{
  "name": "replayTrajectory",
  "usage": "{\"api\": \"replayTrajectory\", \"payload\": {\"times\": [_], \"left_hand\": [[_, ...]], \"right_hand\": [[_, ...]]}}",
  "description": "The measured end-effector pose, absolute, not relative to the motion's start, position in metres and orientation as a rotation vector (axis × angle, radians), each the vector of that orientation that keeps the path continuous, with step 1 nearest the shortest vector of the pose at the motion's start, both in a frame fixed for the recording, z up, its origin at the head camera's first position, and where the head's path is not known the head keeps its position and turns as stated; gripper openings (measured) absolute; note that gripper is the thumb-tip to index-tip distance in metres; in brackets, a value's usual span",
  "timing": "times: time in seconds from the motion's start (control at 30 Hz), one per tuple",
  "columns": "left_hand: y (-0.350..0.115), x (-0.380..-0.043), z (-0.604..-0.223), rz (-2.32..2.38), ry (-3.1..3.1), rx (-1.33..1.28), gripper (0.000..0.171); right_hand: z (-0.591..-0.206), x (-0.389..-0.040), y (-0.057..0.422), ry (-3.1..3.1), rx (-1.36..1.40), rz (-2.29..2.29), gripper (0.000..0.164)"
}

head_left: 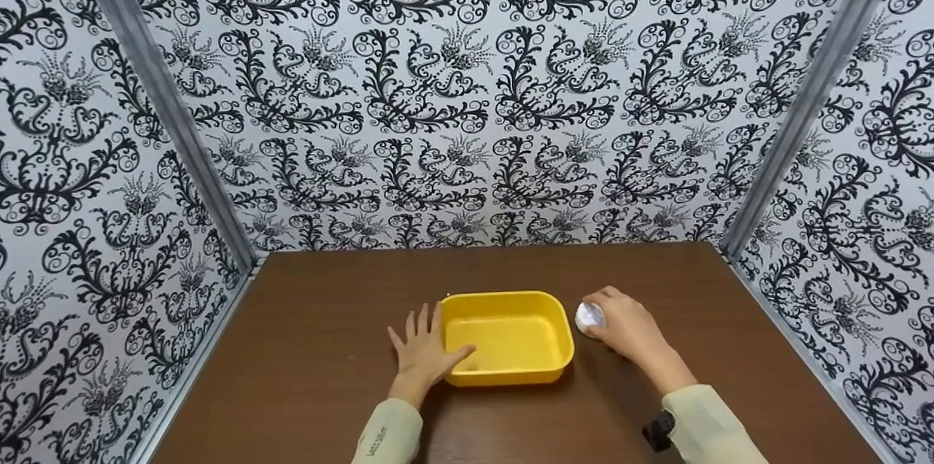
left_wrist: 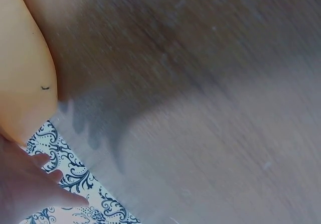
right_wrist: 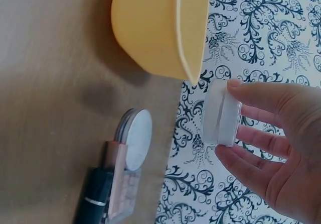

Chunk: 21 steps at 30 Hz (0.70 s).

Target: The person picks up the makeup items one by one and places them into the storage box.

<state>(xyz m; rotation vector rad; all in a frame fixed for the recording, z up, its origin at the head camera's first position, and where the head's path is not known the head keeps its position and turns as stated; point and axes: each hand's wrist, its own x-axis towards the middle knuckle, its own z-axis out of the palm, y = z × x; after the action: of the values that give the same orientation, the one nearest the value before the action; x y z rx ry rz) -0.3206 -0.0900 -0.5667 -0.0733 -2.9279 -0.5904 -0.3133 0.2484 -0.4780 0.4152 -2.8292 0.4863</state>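
As the tub (head_left: 508, 342) is touched by left hand (head_left: 423, 358), fingers spread, white jar (right_wrist: 220, 113) is pinched by right hand (head_left: 620, 319), right-edge side of table (head_left: 730, 347); carry seemingly in hand, steady grip needed.

1. We see a brown, wood-grained table (head_left: 314, 347).
2. On it we find a yellow tub (head_left: 511, 378), upright.
3. Near the tub, our right wrist view shows a round case (right_wrist: 139, 139), a pinkish case (right_wrist: 117, 176) and a black tube (right_wrist: 95, 196), close together.
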Motion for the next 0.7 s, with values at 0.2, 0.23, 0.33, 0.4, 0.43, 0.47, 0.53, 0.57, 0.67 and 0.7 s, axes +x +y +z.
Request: {"api": "replayTrajectory", "payload": {"times": [0.2, 0.23, 0.33, 0.4, 0.43, 0.47, 0.53, 0.57, 0.67, 0.7], "left_hand": [[-0.088, -0.32, -0.564, -0.585, -2.928, -0.064, 0.104], [-0.088, -0.32, -0.564, -0.588, -2.927, -0.065, 0.104], [-0.087, -0.321, -0.564, -0.601, -2.924, -0.077, 0.104], [-0.087, -0.321, -0.564, -0.606, -2.925, -0.081, 0.104], [-0.088, -0.321, -0.564, -0.602, -2.927, -0.078, 0.104], [-0.088, -0.321, -0.565, -0.592, -2.929, -0.075, 0.104], [-0.088, -0.32, -0.565, -0.583, -2.929, -0.071, 0.104], [-0.088, -0.32, -0.566, -0.581, -2.928, -0.069, 0.104], [-0.09, -0.32, -0.567, -0.574, -2.93, -0.073, 0.104], [-0.092, -0.32, -0.568, -0.575, -2.929, -0.079, 0.105]], "right_hand": [[-0.469, -0.317, 0.24, -2.824, 0.432, 0.475, 0.04], [-0.468, -0.317, 0.239, -2.825, 0.431, 0.472, 0.04], [-0.465, -0.317, 0.234, -2.837, 0.415, 0.466, 0.04], [-0.464, -0.317, 0.231, -2.844, 0.405, 0.466, 0.04], [-0.464, -0.317, 0.229, -2.849, 0.403, 0.472, 0.041], [-0.464, -0.316, 0.227, -2.849, 0.408, 0.481, 0.041], [-0.466, -0.317, 0.223, -2.849, 0.414, 0.499, 0.041], [-0.467, -0.317, 0.221, -2.846, 0.419, 0.507, 0.041], [-0.471, -0.317, 0.215, -2.84, 0.419, 0.524, 0.041], [-0.473, -0.317, 0.213, -2.843, 0.413, 0.529, 0.041]]}}
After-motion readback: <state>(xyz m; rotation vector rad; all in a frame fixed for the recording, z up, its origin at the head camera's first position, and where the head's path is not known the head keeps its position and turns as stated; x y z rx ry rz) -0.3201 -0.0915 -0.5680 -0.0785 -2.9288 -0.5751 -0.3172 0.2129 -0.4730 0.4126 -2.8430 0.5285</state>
